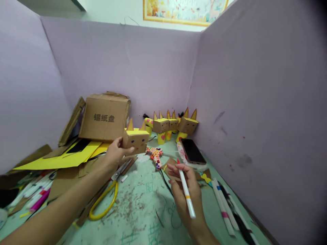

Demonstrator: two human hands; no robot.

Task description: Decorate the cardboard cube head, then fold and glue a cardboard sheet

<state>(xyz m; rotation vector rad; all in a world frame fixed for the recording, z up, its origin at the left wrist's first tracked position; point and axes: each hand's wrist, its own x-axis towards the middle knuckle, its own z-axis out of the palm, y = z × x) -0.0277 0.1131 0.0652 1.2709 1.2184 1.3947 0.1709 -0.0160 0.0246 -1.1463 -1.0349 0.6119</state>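
Observation:
My left hand [116, 153] grips a small cardboard animal head [136, 139] with yellow pointed ears and a drawn face, held just above the table. My right hand [185, 190] is closed round a white marker [186, 192] with a red tip pointing up and away from me. The marker tip is well to the right of the head and apart from it. Three finished cardboard figures [170, 126] with yellow legs stand in the back corner.
Yellow-handled scissors [109, 194] lie under my left wrist. A phone [192, 151] rests at the right wall, more markers [226, 207] near it and a pile of pens [35, 195] at the left. A cardboard box [104, 117] and yellow paper [63, 156] sit behind. Purple partitions [255, 102] enclose the green table [143, 211].

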